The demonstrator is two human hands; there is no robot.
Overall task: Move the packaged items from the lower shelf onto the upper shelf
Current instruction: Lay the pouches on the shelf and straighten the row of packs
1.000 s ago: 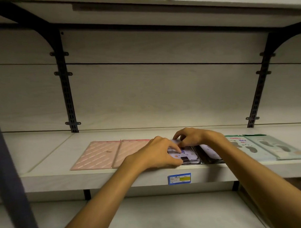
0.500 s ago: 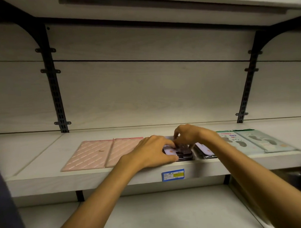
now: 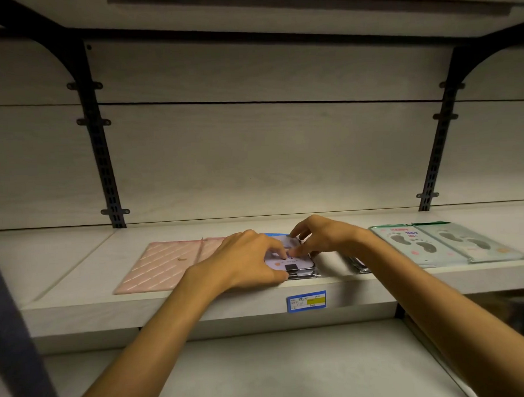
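A small stack of lilac-and-white packaged items (image 3: 298, 267) lies at the front of the middle shelf (image 3: 110, 310). My left hand (image 3: 245, 264) grips the stack's left side, with the thumb along its front edge and the fingers curled over the top. My right hand (image 3: 321, 237) comes in from the right and pinches the stack's top near its back edge. A second stack in dark wrapping (image 3: 358, 264) lies just to the right, mostly hidden under my right forearm.
Two pink quilted packages (image 3: 162, 267) lie left of the stack and two green footprint packages (image 3: 411, 246) lie right. A blue price label (image 3: 306, 300) sticks to the shelf edge. Black brackets (image 3: 102, 162) flank the bay. Another shelf (image 3: 278, 16) spans overhead, and a bare one (image 3: 261, 370) lies below.
Both hands stay on the lilac stack, which has slid a little to the left. A strip of bare shelf now shows between it and the dark-wrapped stack.
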